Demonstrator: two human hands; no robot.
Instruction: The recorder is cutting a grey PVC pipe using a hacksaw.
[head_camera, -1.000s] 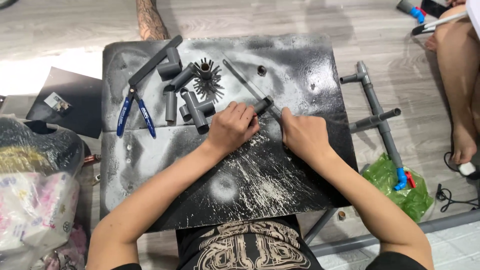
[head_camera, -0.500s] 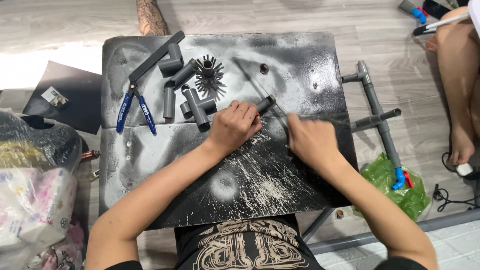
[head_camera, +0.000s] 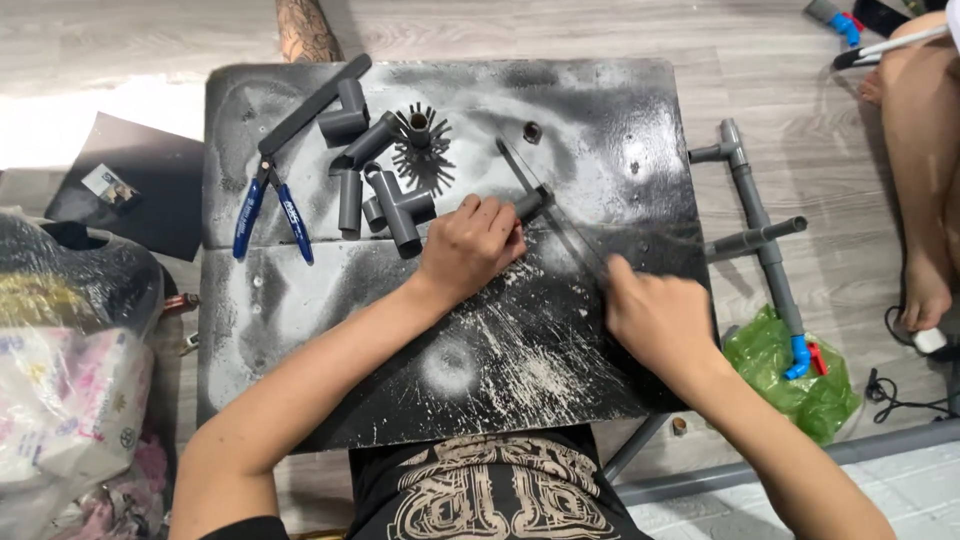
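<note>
Short grey pipe piece (head_camera: 533, 203) lies mid-worktop, pinned flat by the left hand (head_camera: 468, 243), fingers curled tight over its near end. A thin saw blade (head_camera: 550, 205) crosses it diagonally; the right hand (head_camera: 655, 318), fist closed, holds the blade's lower end. My read: the cut is under way, the pipe not yet parted. White sawdust streaks the black worktop (head_camera: 620, 100). Beyond lie grey pipe fittings (head_camera: 385, 190), blue-handled pliers (head_camera: 268, 205) and a spiky black disc (head_camera: 420, 145).
</note>
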